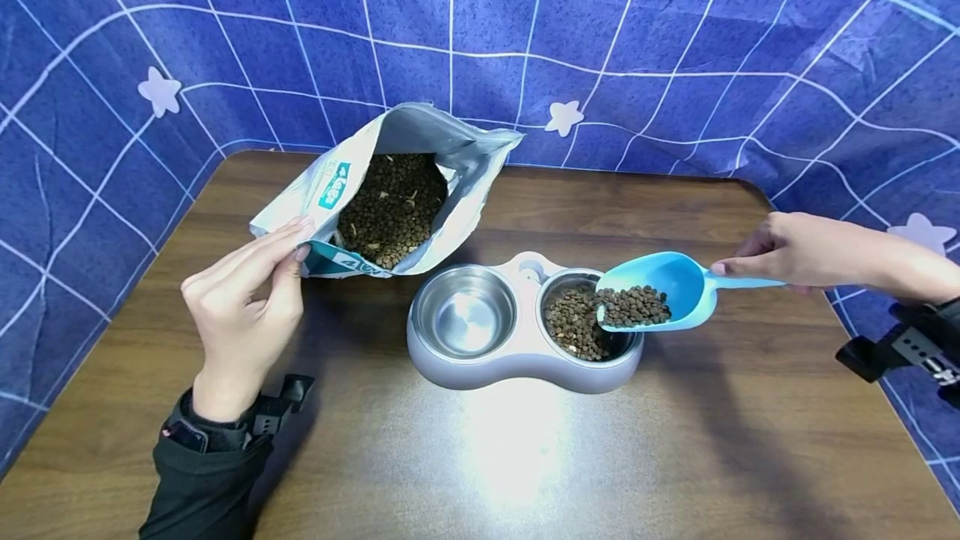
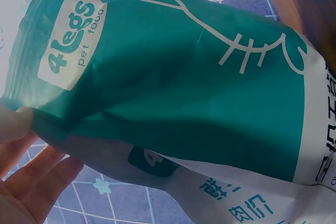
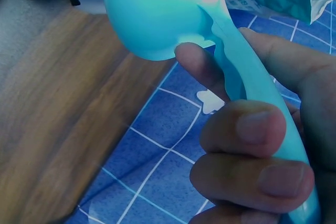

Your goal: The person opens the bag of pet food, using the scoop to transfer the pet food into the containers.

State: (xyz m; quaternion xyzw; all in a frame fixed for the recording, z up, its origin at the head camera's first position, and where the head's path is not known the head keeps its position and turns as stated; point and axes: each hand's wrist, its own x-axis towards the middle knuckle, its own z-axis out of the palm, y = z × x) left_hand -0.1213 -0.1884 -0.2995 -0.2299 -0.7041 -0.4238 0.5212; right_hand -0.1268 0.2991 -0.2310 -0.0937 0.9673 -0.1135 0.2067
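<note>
A blue scoop with brown kibble at its lip tilts over the right bowl of a double pet feeder. My right hand grips its handle, fingers wrapped round it in the right wrist view. More kibble lies in that right bowl, while the left steel bowl is bare. My left hand pinches the edge of an opened pet food bag, thumb on one side and fingers on the other. Inside the bag, kibble shows through the wide mouth.
The feeder stands mid-way on a brown wooden table. Behind and at both sides hangs a blue cloth with white grid lines and stars. The bag leans over the table just behind and left of the feeder.
</note>
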